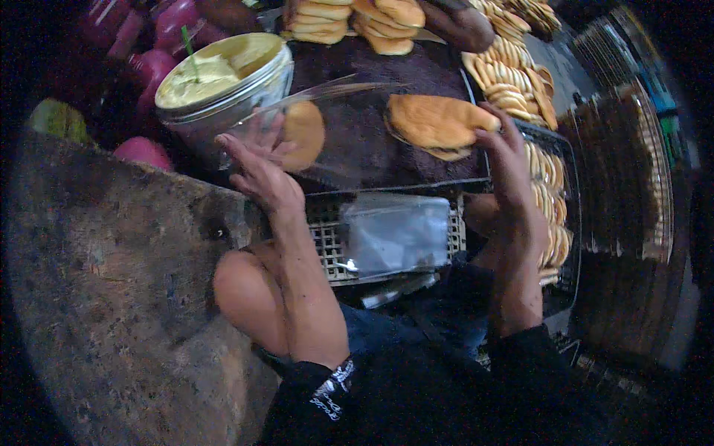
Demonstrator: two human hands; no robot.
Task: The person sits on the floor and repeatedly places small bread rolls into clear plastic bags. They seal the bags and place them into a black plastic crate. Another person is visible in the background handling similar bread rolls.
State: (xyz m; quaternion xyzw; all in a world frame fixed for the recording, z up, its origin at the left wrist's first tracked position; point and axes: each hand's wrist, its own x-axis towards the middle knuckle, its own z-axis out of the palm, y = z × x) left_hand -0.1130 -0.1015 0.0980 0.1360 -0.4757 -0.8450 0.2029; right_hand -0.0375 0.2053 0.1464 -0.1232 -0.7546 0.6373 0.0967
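My right hand (509, 152) grips the right end of a split, golden bread roll (439, 123), its thumb and fingers closed on the edge. Filling, if any, cannot be made out. A thin clear plastic bag (349, 93), blurred and hard to see, stretches from my left hand (264, 171) toward the roll. The left fingers are partly spread, with the film at the thumb and fingertips. Just past them, a single bread piece (305, 137) rests on the dark board (357, 160). A pile of clear bags (398, 234) lies on a lattice crate (327, 249) between my knees.
A white bucket of pale cream (197, 82) with a green-handled tool stands at the far left. Bread stacks (320, 22) sit at the board's far edge. Filled trays (554, 201) line the right. Another person's arm (465, 26) reaches in. A worn wooden surface (134, 282) spans the left.
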